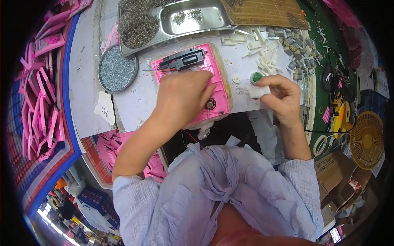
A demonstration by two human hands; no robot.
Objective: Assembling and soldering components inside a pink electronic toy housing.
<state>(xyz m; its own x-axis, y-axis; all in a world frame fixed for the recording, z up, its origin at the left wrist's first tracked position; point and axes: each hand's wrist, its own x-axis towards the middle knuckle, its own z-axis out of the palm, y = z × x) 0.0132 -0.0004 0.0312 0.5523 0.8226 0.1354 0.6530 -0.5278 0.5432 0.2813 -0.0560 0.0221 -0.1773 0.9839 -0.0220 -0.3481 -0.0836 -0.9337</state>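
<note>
Under my left hand [182,92] lies a pink plastic casing [219,88] on a padded, wrapped block. A black part [186,59] with a slot sits at its far end, and a small round black speaker-like part [210,103] sits near its near edge. The left fingers are curled down over the casing, and what they pinch is hidden. At the right, my right hand [283,96] holds a small white plastic block [260,92] between thumb and fingers. A pale spiral piece [242,91] sticks out of its left side. Beside those fingers stands a small round green-topped pot [256,77].
A round dish of small metal screws [118,69] stands left of the casing. Behind is a steel tray [162,28] with more metal pieces. Loose white plastic parts [262,47] and small grey motors [301,53] are heaped back right. Pink casings [39,102] fill a basket at left.
</note>
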